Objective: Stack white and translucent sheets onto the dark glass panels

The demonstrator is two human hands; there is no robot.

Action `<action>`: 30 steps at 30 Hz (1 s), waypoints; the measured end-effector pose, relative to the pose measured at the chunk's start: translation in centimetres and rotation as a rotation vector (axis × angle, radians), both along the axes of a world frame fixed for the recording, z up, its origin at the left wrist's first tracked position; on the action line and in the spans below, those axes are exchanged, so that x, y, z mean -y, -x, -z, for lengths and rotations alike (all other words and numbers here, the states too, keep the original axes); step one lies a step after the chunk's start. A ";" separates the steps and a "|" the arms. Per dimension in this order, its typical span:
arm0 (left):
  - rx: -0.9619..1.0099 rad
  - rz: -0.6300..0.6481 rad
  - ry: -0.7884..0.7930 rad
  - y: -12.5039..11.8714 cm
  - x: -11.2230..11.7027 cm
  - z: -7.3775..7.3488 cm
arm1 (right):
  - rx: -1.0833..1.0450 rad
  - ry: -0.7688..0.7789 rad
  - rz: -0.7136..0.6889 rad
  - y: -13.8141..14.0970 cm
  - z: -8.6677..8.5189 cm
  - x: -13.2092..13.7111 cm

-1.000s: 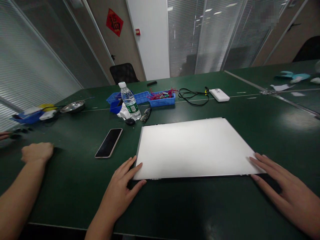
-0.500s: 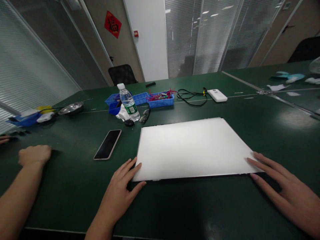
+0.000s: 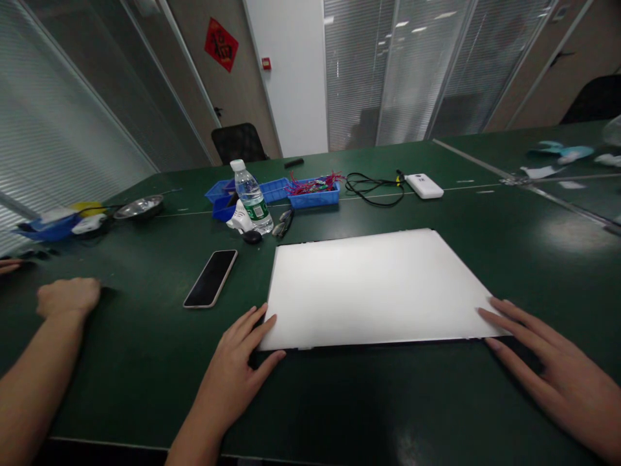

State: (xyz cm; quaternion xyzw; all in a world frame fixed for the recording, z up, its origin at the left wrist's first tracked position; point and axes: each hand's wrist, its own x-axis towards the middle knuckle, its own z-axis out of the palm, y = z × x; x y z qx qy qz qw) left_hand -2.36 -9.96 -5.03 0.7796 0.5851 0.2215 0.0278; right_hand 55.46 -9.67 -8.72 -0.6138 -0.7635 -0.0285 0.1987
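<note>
A flat white rectangular panel [image 3: 373, 288] with thin dark edges lies on the green table. My left hand [image 3: 240, 359] rests at its near left corner, fingers spread, with fingertips on the white surface and the thumb by the front edge. At the near right corner is my right hand [image 3: 546, 362], its fingers stretched out and apart, some tips on the panel. Neither hand is closed around it. A smartphone [image 3: 211, 278] with a dark screen lies to the left of the panel.
Another person's closed hand [image 3: 70, 299] rests on the table at left. Behind the panel stand a water bottle [image 3: 255, 202] and a blue tray [image 3: 314, 199] of red wires. A black cable [image 3: 373, 191] and a white box-shaped device [image 3: 424, 186] lie farther right. A metal bowl [image 3: 140, 208] sits back left.
The view has shifted very slightly. Both my hands and the panel keep their places relative to each other.
</note>
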 end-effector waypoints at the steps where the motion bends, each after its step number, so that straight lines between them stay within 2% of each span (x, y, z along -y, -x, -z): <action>1: 0.001 -0.001 0.001 0.0 0.0 0.0 | 0.002 -0.003 0.000 0.0 0.1 0.0; 12: 0.015 -0.068 0.042 -0.1 0.3 0.3 | 0.003 -0.032 0.062 0.3 0.2 0.1; 30: 0.027 -0.051 0.076 -0.1 0.1 0.1 | -0.017 0.056 0.111 0.5 -0.2 0.1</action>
